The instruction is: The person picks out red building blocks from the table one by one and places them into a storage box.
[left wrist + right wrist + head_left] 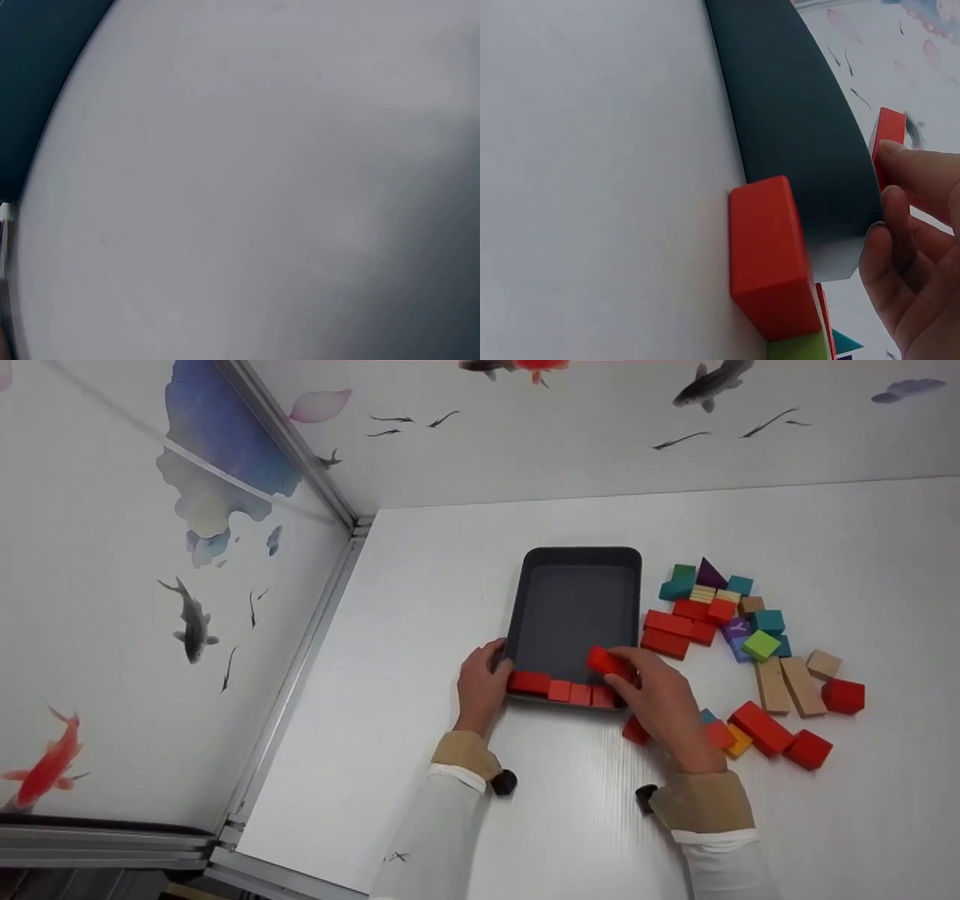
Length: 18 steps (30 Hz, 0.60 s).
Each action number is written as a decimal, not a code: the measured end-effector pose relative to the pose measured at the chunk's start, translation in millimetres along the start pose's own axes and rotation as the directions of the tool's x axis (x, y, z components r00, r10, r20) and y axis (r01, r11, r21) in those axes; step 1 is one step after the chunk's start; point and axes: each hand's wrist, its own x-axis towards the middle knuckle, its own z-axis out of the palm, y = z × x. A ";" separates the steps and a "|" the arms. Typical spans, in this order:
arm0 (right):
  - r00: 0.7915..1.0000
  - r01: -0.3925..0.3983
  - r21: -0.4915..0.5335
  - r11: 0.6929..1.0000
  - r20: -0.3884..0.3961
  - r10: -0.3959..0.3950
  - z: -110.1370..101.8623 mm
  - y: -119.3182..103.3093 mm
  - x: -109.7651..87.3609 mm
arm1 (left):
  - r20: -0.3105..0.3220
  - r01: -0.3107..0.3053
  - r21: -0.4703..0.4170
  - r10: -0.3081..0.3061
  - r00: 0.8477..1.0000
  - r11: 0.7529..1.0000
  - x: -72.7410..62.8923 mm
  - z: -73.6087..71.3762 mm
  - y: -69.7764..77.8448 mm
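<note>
A dark grey baking tray [577, 615] lies on the white table. Along its near wall several red blocks [531, 683] stand in a row. My left hand [480, 690] holds the tray's left side near the front corner, thumb at the rim. Over the front right part of the tray, my right hand [660, 697] pinches a red block [602, 660] between thumb and fingers. That block [889, 127] also shows above the tray wall [795, 112] in the right wrist view. The left wrist view shows mostly table, with the tray [37, 82] at upper left.
Right of the tray lies a loose pile of coloured blocks, including a purple triangle [710, 574], a lime green block [762, 646] and wooden planks [772, 687]. More red blocks [760, 727] lie nearer, beside my right wrist. Printed panels border the table at left and back.
</note>
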 end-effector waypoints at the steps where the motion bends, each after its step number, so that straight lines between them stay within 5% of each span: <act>1: 1.000 0.004 -0.001 1.000 -0.006 -0.004 0.9 0.7 -0.6 | -0.001 0.000 0.002 0.000 1.000 1.000 -0.7 0.1 -0.7; 18: 0.999 0.003 -0.077 0.997 -0.033 -0.006 10.7 8.5 2.4 | -0.007 -0.008 -0.004 0.008 1.000 1.000 -1.3 0.3 -1.8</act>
